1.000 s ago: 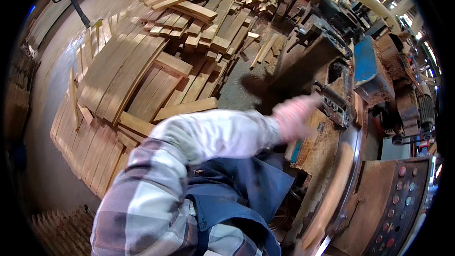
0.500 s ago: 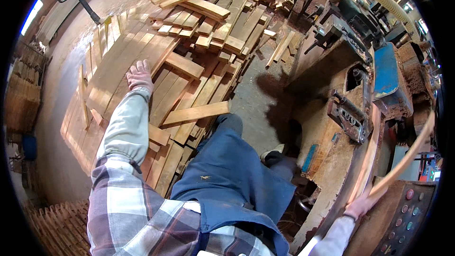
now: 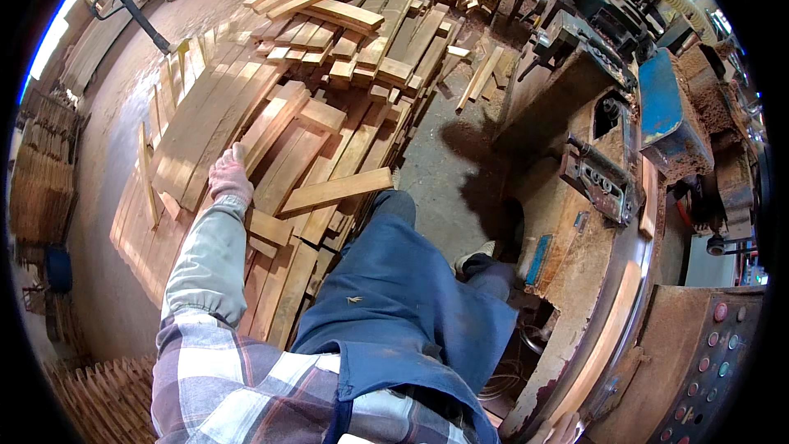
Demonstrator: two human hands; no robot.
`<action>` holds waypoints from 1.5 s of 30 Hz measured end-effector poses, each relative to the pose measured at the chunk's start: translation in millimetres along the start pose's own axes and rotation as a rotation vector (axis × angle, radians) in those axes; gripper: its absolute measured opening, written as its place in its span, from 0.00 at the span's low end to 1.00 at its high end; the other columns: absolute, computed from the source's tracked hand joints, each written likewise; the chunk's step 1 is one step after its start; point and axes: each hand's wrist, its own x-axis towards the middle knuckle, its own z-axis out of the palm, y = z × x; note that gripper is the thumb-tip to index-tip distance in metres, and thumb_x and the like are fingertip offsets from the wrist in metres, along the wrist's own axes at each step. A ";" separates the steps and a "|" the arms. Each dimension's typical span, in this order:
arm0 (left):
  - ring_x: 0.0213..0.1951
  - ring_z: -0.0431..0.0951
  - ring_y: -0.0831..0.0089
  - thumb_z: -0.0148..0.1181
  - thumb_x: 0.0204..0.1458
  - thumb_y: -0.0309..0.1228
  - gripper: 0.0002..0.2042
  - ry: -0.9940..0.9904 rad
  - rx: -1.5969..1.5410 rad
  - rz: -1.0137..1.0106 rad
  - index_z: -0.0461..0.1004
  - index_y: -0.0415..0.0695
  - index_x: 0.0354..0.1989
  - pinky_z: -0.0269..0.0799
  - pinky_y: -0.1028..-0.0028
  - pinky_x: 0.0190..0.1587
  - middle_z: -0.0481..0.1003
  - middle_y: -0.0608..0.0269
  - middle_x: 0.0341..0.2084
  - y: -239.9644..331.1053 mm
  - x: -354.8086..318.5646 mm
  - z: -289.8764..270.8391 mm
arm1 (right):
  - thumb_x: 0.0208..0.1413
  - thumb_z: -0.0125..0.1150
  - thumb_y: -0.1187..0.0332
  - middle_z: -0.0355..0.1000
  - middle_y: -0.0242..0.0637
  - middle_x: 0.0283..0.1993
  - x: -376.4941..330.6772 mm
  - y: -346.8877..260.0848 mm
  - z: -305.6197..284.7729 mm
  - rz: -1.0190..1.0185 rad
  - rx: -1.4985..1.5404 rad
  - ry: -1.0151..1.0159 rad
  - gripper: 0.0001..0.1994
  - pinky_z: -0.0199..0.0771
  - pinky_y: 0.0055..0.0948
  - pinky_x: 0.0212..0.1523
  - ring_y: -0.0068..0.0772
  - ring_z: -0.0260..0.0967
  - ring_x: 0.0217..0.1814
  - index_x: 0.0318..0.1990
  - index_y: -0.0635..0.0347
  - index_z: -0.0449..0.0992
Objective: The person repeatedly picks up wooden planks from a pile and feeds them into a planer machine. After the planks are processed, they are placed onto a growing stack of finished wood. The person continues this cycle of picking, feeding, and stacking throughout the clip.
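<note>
My left hand, in a pale pinkish glove, is closed on the near end of a wooden plank on the stack to my left. That plank lies slanted beside a wide row of boards. At the lower edge, my right hand is partly cut off, its fingers at the near end of a long wooden strip. The strip lies along the machine's narrow metal bed. Ahead of it, another wooden piece sits beside the blue guard.
A control panel with several round buttons stands right of the bed. A metal clamp fixture is mounted on the machine table. More planks are piled ahead, a loose one jutting toward my knee. Sawdust coats the machine.
My right hand has drawn back to the lower edge, and the strip it held slanted now lies along the bed. My left hand has moved nearer, and a plank has shifted off the wide boards.
</note>
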 end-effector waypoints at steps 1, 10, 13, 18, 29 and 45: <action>0.69 0.64 0.54 0.64 0.51 0.29 0.43 -0.050 -0.043 0.011 0.50 0.50 0.77 0.62 0.57 0.70 0.62 0.54 0.69 -2.8 -6.7 -1.1 | 0.62 0.66 0.66 0.78 0.55 0.53 2.7 11.2 4.5 -0.042 -0.029 0.010 0.18 0.72 0.55 0.57 0.61 0.74 0.55 0.55 0.65 0.80; 0.67 0.68 0.55 0.67 0.44 0.28 0.41 0.215 -0.002 0.699 0.59 0.46 0.71 0.61 0.59 0.70 0.67 0.55 0.65 1.8 -60.3 -63.5 | 0.67 0.52 0.65 0.66 0.48 0.70 160.2 71.6 115.2 -0.059 -0.115 -0.022 0.23 0.52 0.49 0.76 0.53 0.58 0.74 0.67 0.62 0.69; 0.60 0.75 0.56 0.62 0.45 0.27 0.34 0.490 0.070 0.996 0.63 0.47 0.66 0.68 0.59 0.66 0.71 0.55 0.61 44.1 -66.5 -90.5 | 0.66 0.53 0.65 0.66 0.45 0.70 211.9 81.5 143.2 -0.060 -0.132 -0.004 0.23 0.54 0.48 0.75 0.51 0.59 0.73 0.67 0.60 0.69; 0.54 0.79 0.58 0.59 0.48 0.31 0.25 0.651 -0.087 1.568 0.69 0.46 0.59 0.75 0.60 0.58 0.75 0.56 0.54 167.5 -73.5 -153.8 | 0.65 0.56 0.62 0.72 0.46 0.63 293.0 98.7 168.6 -0.107 -0.185 0.159 0.21 0.62 0.47 0.69 0.49 0.67 0.67 0.63 0.59 0.73; 0.58 0.74 0.62 0.55 0.53 0.32 0.22 1.134 -0.222 2.200 0.67 0.49 0.58 0.69 0.57 0.62 0.73 0.61 0.53 390.6 -230.9 -267.4 | 0.34 0.83 0.65 0.74 0.53 0.56 131.3 -44.8 14.6 -0.008 0.340 -0.069 0.52 0.77 0.48 0.54 0.58 0.74 0.55 0.73 0.51 0.62; 0.70 0.64 0.55 0.77 0.45 0.31 0.46 0.336 -0.342 0.316 0.58 0.43 0.74 0.59 0.62 0.73 0.65 0.52 0.70 132.4 80.6 -85.5 | 0.63 0.63 0.62 0.64 0.59 0.67 68.1 21.0 50.8 0.754 0.266 0.256 0.39 0.63 0.49 0.68 0.62 0.63 0.68 0.79 0.53 0.52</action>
